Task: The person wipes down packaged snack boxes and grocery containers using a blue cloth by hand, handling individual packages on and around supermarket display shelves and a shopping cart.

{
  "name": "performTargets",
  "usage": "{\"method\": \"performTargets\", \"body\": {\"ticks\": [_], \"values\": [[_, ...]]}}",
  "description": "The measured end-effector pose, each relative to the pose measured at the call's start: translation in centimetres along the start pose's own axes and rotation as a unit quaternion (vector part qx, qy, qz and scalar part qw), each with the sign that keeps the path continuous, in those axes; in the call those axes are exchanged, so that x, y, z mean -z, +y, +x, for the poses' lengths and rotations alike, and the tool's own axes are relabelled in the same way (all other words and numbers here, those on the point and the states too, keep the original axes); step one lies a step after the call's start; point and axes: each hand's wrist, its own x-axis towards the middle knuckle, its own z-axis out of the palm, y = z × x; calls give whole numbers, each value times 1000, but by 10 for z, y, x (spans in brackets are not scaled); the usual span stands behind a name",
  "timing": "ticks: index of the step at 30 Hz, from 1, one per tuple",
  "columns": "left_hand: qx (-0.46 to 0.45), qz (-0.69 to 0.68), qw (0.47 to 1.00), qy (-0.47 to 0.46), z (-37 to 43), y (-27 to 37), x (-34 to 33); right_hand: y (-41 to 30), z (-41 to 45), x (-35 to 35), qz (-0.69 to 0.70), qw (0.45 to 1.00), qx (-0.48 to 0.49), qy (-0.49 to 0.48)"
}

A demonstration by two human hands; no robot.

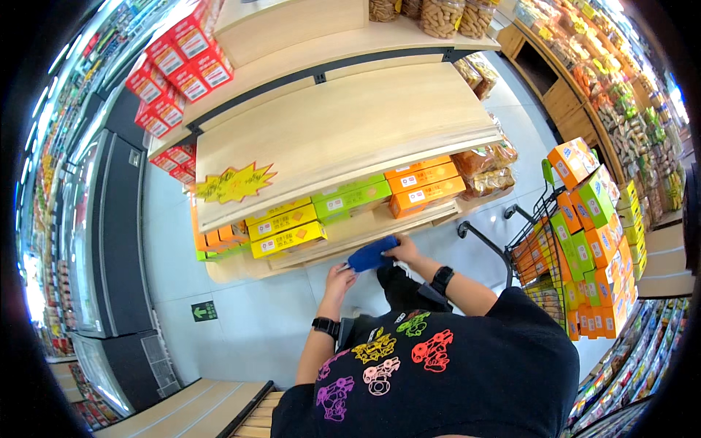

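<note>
A folded blue cloth [373,254] is stretched between my two hands, in front of the shelf unit's lower edge. My left hand [340,280] pinches its left end, where a pale edge shows. The right end is gripped by my right hand [404,249]. Before me stands a pale wooden shelf board [345,131] with a yellow starburst sign [235,182] on its left front corner. Below it, on the lower shelf, lie yellow boxes [287,239], green boxes [353,201] and orange boxes [427,197].
A black wire shopping cart [539,224] piled with orange, green and yellow boxes [599,246] stands at the right. Red boxes [191,65] are stacked at upper left. Plastic jars [442,19] sit on the top shelf. Dark freezer cabinets [118,235] line the left.
</note>
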Motion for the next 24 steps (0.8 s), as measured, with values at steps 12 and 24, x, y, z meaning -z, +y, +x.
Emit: {"method": "performTargets", "body": {"ticks": [12, 24], "values": [[-202, 622, 749, 107, 92, 31, 20, -56, 114, 68, -258, 956, 128, 55], [-248, 607, 740, 147, 176, 72, 37, -31, 194, 33, -487, 844, 181, -131]]}}
